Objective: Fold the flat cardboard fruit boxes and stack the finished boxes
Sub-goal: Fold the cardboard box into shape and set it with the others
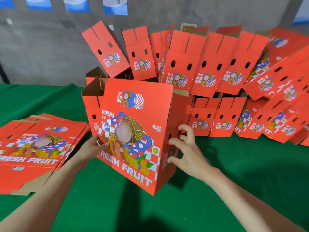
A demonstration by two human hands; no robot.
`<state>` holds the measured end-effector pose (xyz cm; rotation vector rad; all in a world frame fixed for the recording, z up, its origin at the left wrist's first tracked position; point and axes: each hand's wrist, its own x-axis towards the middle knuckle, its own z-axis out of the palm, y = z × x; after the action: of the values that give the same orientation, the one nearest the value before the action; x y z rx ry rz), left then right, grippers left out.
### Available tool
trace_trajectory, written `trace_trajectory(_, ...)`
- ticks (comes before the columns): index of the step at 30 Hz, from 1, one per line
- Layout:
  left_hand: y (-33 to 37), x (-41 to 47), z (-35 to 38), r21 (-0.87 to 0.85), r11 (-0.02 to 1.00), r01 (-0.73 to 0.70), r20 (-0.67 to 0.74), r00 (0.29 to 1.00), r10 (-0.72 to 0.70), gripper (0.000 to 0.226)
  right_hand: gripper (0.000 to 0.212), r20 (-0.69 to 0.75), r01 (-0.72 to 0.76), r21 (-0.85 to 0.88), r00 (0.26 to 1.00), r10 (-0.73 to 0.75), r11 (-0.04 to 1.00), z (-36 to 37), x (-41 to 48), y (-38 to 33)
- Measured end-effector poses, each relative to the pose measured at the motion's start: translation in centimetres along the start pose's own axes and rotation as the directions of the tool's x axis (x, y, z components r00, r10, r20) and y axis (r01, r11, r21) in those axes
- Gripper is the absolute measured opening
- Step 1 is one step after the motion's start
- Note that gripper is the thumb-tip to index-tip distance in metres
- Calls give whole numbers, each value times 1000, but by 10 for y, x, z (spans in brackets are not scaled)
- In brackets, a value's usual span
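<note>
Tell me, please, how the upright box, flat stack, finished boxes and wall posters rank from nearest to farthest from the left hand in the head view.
1. Upright box: gripped by the left hand at its left edge.
2. Flat stack: just left of that hand.
3. Finished boxes: behind, towards the right.
4. Wall posters: farthest, on the back wall.

Flat stack [38,148] partly past left edge, finished boxes [275,97] past right.

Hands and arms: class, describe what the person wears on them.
No sleeves, gloves, watch or bracelet show: the left hand and right hand and both forearms are bare to the frame's edge. A small glint on the left hand might be a ring; unclear.
</note>
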<state>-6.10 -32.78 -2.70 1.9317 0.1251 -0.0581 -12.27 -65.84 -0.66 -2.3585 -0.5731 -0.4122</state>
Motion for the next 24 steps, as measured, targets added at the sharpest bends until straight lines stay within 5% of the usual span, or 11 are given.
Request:
trace_trajectory(6, -4, -3, 19, 239, 971, -1, 199, 979, -47, 16, 43, 54, 86, -170, 995, -78, 982, -2, -30, 33)
trace_trajectory(9, 0, 6, 21, 239, 970, 45, 111, 991, -73, 7, 41, 63, 108, -189, 993, -98, 976, -4, -29, 36)
trace_trajectory(13, 26, 22, 20, 106, 990, -90, -84, 991, 99, 29, 44, -87, 162, -225, 979, -186, 961, -9, 3, 19)
trace_trajectory(20, 90, 40, 12, 67, 943, -327, -173, 927, 334, 56, 49, -364, 170, -223, 899, -244, 960, -26, 97, -19)
trace_trajectory(24, 123, 40, 6, 18, 877, -480, -97, 872, 479, 56, 43, -414, 116, -196, 890, -189, 974, -29, 149, -32)
